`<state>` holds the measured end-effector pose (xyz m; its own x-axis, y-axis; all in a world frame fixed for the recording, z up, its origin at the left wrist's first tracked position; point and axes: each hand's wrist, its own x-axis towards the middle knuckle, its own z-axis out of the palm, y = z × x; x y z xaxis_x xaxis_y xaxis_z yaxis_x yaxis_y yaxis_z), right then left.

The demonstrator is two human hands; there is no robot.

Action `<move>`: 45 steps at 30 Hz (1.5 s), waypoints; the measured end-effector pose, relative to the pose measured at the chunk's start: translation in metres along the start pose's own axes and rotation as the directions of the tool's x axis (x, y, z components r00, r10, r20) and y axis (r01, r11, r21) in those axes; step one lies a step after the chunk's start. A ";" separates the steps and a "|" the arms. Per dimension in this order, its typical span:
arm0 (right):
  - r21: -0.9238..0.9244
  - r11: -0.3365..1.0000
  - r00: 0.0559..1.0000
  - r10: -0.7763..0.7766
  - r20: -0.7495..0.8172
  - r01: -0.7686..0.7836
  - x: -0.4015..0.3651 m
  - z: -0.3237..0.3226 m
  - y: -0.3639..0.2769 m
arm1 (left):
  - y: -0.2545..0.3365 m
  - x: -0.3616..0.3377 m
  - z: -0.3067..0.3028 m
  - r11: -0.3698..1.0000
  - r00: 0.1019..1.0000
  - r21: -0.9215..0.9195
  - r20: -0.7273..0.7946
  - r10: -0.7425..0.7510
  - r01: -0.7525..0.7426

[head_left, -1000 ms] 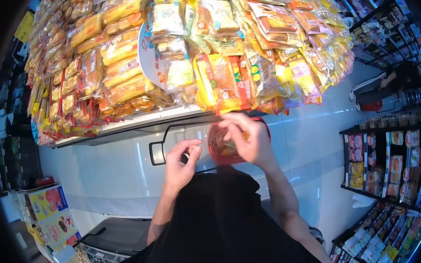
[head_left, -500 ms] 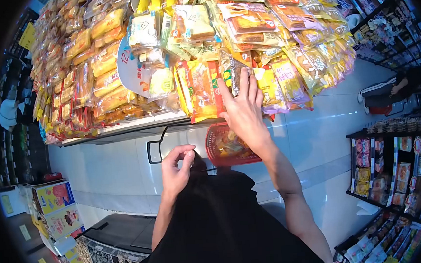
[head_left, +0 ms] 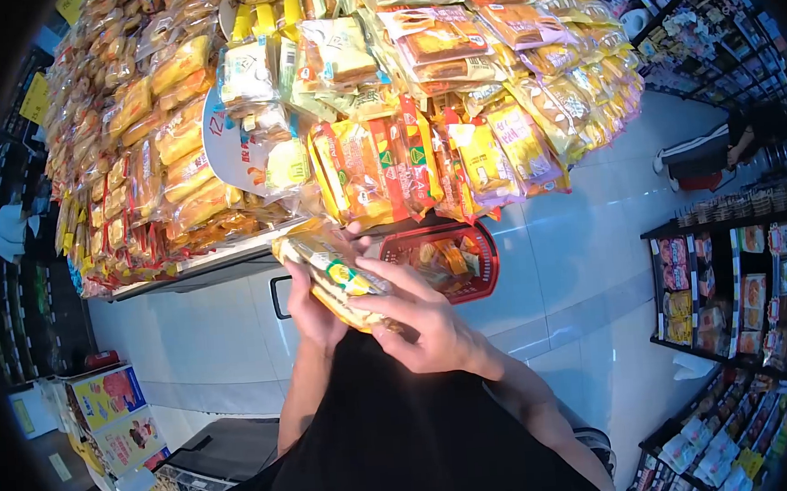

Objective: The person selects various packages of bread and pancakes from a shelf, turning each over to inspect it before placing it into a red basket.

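Observation:
In front of my chest a packaged bread [head_left: 333,270] in a clear wrapper with yellow and green print lies tilted between both hands. My left hand [head_left: 316,313] grips its left side, thumb on the near face and fingertips showing at the far edge. Over its right end, my right hand [head_left: 431,323] is closed with the fingers across the wrapper. Just beyond, red and yellow snack packets [head_left: 361,170] stand along the front edge of the display. A red shopping basket [head_left: 490,262] with several wrapped items sits on the floor past my right hand.
Piled packaged breads [head_left: 180,133] fill the wide display ahead, with a white sign [head_left: 227,148] among them. Dark shelves [head_left: 734,290] stand at the right. A person [head_left: 747,143] is at the far right. Printed boxes [head_left: 108,402] and a bulk bin [head_left: 216,449] are at left.
My right hand has come back from the display's front packets to my chest, bringing a packaged bread. My left hand, pinched in the air before, now grips it too. The view has shifted slightly.

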<state>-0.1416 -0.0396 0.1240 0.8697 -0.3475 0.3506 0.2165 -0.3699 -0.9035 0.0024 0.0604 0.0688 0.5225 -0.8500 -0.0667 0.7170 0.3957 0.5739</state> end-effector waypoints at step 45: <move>-0.375 0.554 0.554 0.824 0.119 -0.743 -0.215 0.071 0.456 | -0.029 -0.250 -0.305 0.109 0.529 0.594 -0.774 0.349 0.797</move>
<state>-0.1989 -0.0722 -0.3806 0.7133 -0.3946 -0.5792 -0.6925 -0.2695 -0.6691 -0.0078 0.3677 -0.1803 0.8834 -0.0426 -0.4667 0.2204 -0.8411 0.4940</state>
